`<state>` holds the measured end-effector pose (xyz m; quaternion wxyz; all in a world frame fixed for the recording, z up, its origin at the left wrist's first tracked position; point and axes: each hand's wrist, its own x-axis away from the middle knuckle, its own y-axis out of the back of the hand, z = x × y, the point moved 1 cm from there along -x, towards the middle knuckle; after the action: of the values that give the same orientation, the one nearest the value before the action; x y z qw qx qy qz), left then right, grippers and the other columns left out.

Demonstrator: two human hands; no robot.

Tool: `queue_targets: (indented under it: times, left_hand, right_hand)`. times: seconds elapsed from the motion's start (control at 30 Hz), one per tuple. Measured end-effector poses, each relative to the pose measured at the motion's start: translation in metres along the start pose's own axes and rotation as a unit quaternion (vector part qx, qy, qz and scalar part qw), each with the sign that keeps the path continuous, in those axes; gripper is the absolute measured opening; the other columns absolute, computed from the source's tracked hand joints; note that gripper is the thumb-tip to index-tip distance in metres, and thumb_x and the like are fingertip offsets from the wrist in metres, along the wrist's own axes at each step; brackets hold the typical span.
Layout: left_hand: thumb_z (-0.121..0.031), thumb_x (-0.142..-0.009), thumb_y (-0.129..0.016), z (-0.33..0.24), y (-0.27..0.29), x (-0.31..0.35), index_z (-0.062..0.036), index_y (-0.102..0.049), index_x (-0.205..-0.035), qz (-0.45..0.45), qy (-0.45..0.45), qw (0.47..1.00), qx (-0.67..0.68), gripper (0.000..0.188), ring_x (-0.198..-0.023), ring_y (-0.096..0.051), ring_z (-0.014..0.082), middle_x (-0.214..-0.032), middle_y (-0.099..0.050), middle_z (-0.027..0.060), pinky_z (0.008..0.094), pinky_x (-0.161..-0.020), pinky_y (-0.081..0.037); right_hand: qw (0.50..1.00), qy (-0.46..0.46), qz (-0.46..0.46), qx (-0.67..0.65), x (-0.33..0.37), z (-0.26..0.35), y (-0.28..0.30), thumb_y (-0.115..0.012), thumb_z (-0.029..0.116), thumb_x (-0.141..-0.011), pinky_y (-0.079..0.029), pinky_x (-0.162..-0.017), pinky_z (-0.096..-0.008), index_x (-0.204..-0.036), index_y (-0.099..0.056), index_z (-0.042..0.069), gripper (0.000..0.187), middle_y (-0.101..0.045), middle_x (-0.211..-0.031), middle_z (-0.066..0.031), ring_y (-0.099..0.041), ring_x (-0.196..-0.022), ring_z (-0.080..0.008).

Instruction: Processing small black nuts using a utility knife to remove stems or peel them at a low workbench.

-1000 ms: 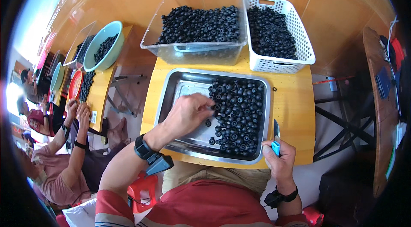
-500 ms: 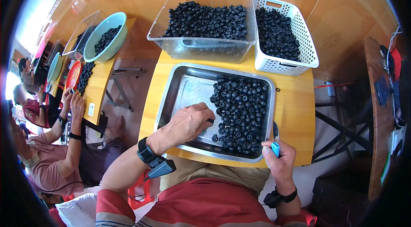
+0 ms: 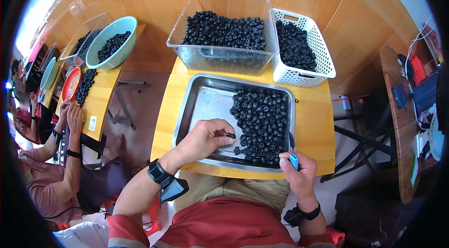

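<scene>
My left hand [image 3: 205, 139] is over the metal tray [image 3: 187, 107], pinching a small black part [image 3: 231, 135] between thumb and fingers. A heap of small round black parts with holes [image 3: 262, 121] fills the tray's right side. At the tray's lower right corner, my right hand [image 3: 301, 173] is closed round the blue handle of a knife [image 3: 293, 160]. Its thin dark blade points away from me along the tray's right rim. The held part is small and partly covered by my fingertips.
Behind the tray stand a clear plastic bin [image 3: 220, 58] and a white perforated basket [image 3: 322, 51], both holding black parts. At left, a co-worker's hands [image 3: 72, 114] are by a table with a red plate [image 3: 71, 84] and a pale green basin [image 3: 128, 47]. A brown table [image 3: 397, 131] stands at right.
My left hand has turned, so its thumb now shows below the pinched black part. My right hand still grips the knife at the tray's corner. The whole view has shifted slightly.
</scene>
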<state>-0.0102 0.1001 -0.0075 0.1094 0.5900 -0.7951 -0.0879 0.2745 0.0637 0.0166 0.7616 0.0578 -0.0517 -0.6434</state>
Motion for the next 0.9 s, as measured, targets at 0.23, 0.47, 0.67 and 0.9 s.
queue_targets:
  times: [0.23,0.47,0.67,0.9]
  left_hand:
    - [-0.003,-0.089,-0.071,-0.004,-0.003,0.013,0.0001,-0.069,-0.104,-0.058,0.075,0.941,0.324,0.016,-0.083,-0.068,0.0119,-0.09,-0.071,0.0055,0.026,-0.077,-0.059]
    - [0.0,-0.092,-0.064,-0.002,-0.016,0.027,0.0018,-0.065,-0.112,-0.032,0.075,0.829,0.554,0.02,-0.088,-0.071,0.0211,-0.099,-0.07,0.0113,0.0341,-0.083,-0.062]
    - [-0.002,-0.095,-0.061,-0.003,-0.024,0.034,0.0004,-0.063,-0.117,-0.002,0.045,0.789,0.613,0.022,-0.092,-0.07,0.0199,-0.103,-0.069,0.0124,0.0314,-0.087,-0.061]
    - [-0.003,-0.097,-0.058,0.001,-0.032,0.038,-0.0006,-0.061,-0.118,0.01,0.021,0.764,0.645,0.022,-0.094,-0.07,0.0209,-0.106,-0.068,0.0134,0.0314,-0.087,-0.06]
  right_hand:
    - [0.997,0.055,0.014,0.054,-0.005,0.011,-0.03,-0.072,0.017,-0.09,-0.041,-0.059,-0.0244,-0.101,-0.069,-0.003,0.022,-0.058,-0.073,-0.0013,-0.05,-0.065,-0.0078]
    - [0.982,0.124,0.058,0.128,-0.011,0.017,-0.044,-0.068,0.029,-0.093,-0.039,-0.058,-0.025,-0.107,-0.067,-0.005,0.036,-0.056,-0.074,-0.0022,-0.05,-0.065,-0.0086]
    - [0.965,0.165,0.07,0.19,-0.009,0.023,-0.055,-0.067,0.031,-0.092,-0.042,-0.057,-0.0295,-0.109,-0.066,-0.005,0.04,-0.057,-0.074,-0.0095,-0.054,-0.063,-0.0173]
    - [0.956,0.199,0.062,0.207,-0.007,0.023,-0.056,-0.068,0.028,-0.091,-0.043,-0.056,-0.0312,-0.108,-0.067,-0.004,0.037,-0.058,-0.073,-0.0118,-0.056,-0.061,-0.0211]
